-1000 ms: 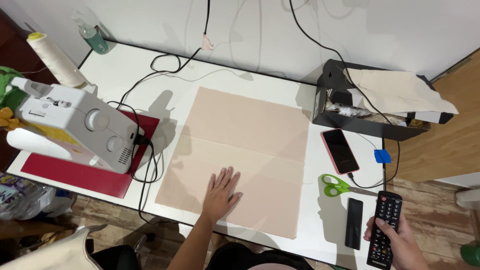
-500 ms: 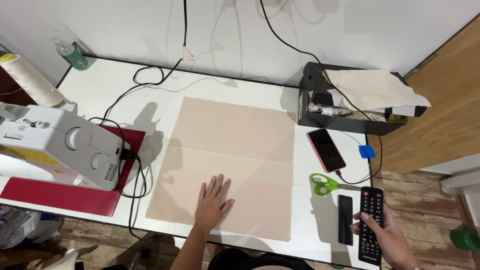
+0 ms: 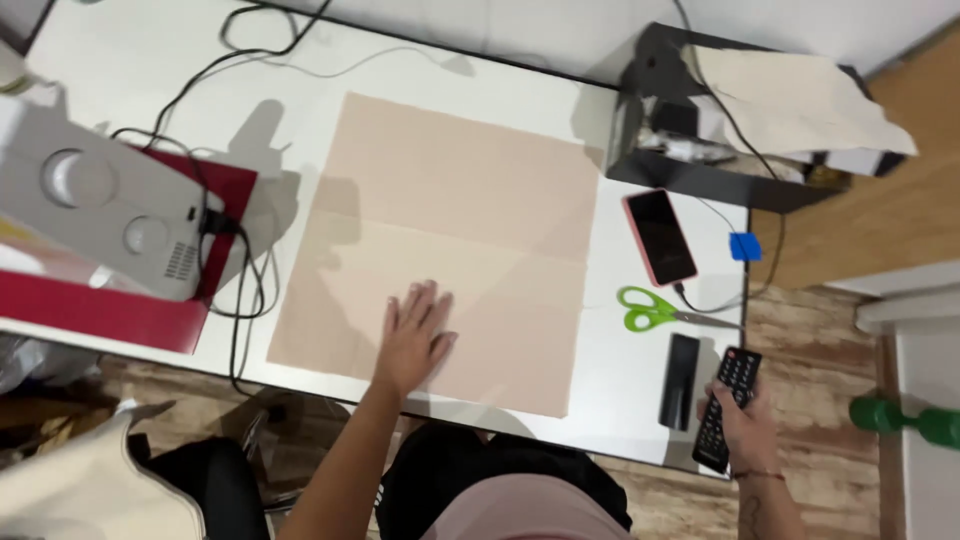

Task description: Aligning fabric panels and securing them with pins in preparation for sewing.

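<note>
Since the earlier frame the view has closed in; the sewing machine [image 3: 95,215] is now cut off at the left edge. The left hand [image 3: 412,335] lies flat, fingers spread, on the beige fabric [image 3: 450,240] near the bench [image 3: 600,390] front. The right hand [image 3: 742,425] grips a black remote control [image 3: 726,405], long axis running near-to-far, partly hidden by fingers.

Left hand [image 3: 413,335] flat on fabric [image 3: 445,245]; right hand [image 3: 745,420] grips remote [image 3: 726,405].

Left hand [image 3: 413,337] flat, fingers spread; right hand [image 3: 745,425] curled shut.
</note>
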